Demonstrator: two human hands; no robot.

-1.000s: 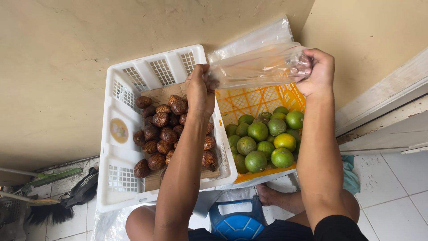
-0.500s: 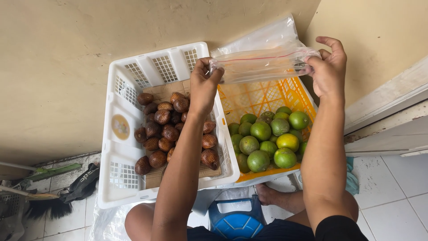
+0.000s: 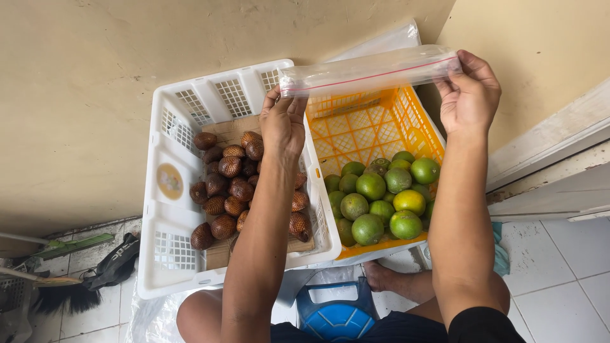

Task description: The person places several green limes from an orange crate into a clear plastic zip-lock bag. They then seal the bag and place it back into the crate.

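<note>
Left hand fingertips pinch the left end of a clear zip bag, thumb and fingers pressed together on the corner. Right hand pinches the bag's right end, thumb under, fingers curled over the top edge. The bag is stretched flat and near-horizontal between both hands, with a thin red seal line running along it. It is held up in the air at about 12 o'clock in the view, above the two crates. It looks empty.

Below the left hand, toward 7 o'clock: a white plastic crate with a pile of brown scaly snake fruits on a cardboard liner. The left forearm crosses over the pile.

Touching the white crate at 3 o'clock: an orange plastic crate with green limes, a few yellowish, heaped at its near end. The far end is bare mesh.

At 6 o'clock, under the arms: a blue plastic stool and the person's knees. At 8 o'clock on the tiled floor: a dark broom. Beige wall behind, door frame at 3 o'clock.
</note>
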